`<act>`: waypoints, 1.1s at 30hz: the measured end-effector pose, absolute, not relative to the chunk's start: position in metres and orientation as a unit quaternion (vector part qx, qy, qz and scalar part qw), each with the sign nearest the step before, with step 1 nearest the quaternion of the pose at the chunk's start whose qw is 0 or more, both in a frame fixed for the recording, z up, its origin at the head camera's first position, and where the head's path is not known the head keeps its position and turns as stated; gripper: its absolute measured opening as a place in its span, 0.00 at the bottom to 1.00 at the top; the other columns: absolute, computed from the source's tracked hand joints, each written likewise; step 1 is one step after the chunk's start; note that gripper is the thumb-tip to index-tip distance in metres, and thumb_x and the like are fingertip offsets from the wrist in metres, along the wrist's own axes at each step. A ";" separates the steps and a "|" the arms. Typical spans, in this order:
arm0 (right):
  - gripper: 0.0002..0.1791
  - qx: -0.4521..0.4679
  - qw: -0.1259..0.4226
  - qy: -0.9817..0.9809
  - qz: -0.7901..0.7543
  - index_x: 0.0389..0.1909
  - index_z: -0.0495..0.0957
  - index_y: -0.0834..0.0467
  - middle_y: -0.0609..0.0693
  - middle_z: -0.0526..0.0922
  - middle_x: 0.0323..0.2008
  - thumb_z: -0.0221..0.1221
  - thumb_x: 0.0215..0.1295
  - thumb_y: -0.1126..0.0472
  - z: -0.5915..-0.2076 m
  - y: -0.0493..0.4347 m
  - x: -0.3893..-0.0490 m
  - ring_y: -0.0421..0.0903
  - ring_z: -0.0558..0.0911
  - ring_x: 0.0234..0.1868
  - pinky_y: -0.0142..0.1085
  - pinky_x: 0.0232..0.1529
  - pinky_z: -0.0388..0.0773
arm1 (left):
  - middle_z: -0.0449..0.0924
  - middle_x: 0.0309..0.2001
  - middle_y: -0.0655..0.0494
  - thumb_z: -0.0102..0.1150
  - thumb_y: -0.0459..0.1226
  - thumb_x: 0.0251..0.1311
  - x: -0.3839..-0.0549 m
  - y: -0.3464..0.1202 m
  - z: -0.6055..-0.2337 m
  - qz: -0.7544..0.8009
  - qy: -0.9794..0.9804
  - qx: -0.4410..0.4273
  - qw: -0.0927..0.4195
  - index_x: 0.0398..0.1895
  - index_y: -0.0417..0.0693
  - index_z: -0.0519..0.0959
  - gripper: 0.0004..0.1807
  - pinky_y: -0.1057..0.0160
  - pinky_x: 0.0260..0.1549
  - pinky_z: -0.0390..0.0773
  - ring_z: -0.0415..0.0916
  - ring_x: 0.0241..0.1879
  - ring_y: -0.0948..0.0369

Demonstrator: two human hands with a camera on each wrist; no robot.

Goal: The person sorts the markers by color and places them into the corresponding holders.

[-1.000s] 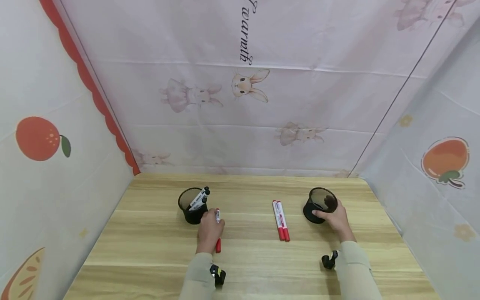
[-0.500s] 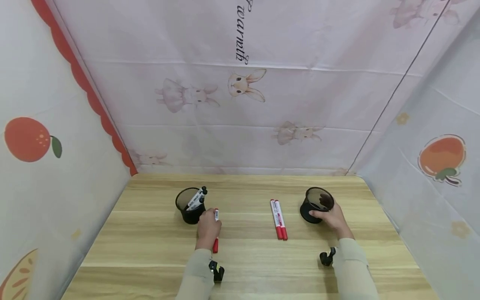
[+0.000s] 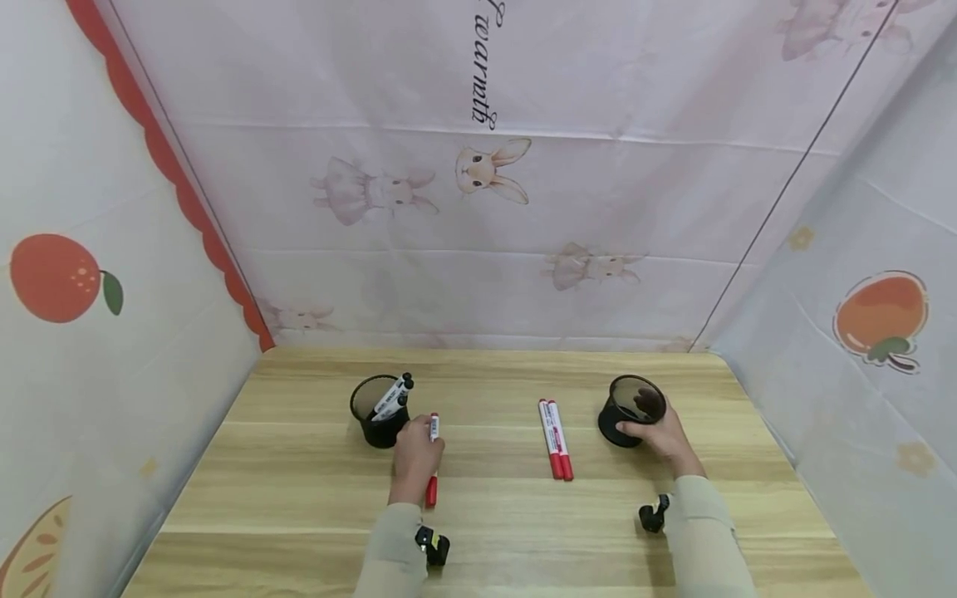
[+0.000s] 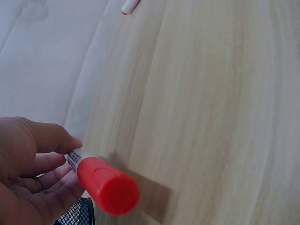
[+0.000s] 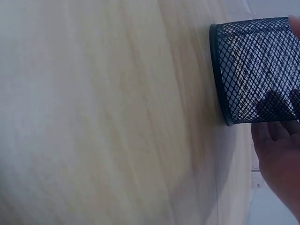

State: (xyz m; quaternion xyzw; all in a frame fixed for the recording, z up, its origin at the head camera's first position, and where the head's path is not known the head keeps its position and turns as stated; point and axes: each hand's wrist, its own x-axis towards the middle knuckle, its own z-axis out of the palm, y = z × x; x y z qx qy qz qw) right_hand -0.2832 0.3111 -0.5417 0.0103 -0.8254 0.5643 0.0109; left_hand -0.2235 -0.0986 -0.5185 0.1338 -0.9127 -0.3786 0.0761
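My left hand (image 3: 417, 461) pinches a red-capped marker (image 4: 108, 185) between thumb and fingers, its red cap pointing toward me. Right beside that hand stands a black mesh pen holder (image 3: 383, 432) with black-capped markers (image 3: 392, 397) leaning inside. In the left wrist view, a bit of its mesh (image 4: 77, 214) shows below the fingers. My right hand (image 3: 668, 436) grips a second mesh pen holder (image 5: 255, 70) from its right side, thumb in front and fingers behind. Two red markers (image 3: 556, 440) lie side by side on the table between the hands.
The wooden table (image 3: 493, 523) ends at a pink-white rabbit-print curtain (image 3: 449, 291) behind. Fruit-print cloth walls stand at the left (image 3: 149, 399) and right (image 3: 837, 415). A small black camera sits on each wrist.
The head view has shifted slightly. The marker in my left hand tilts a little, its cap end lower in view. Both hands keep their holds, and both pen holders stay in place.
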 end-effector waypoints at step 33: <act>0.47 0.017 -0.041 -0.795 0.604 0.65 0.57 0.66 0.69 0.63 0.61 0.65 0.39 0.75 -0.541 0.314 -0.282 0.60 0.61 0.62 0.45 0.60 0.58 | 0.74 0.31 0.53 0.62 0.26 0.45 -0.225 -0.060 -0.510 -0.583 -0.797 0.099 0.124 0.51 0.45 0.72 0.25 0.63 0.26 0.76 0.74 0.30 0.60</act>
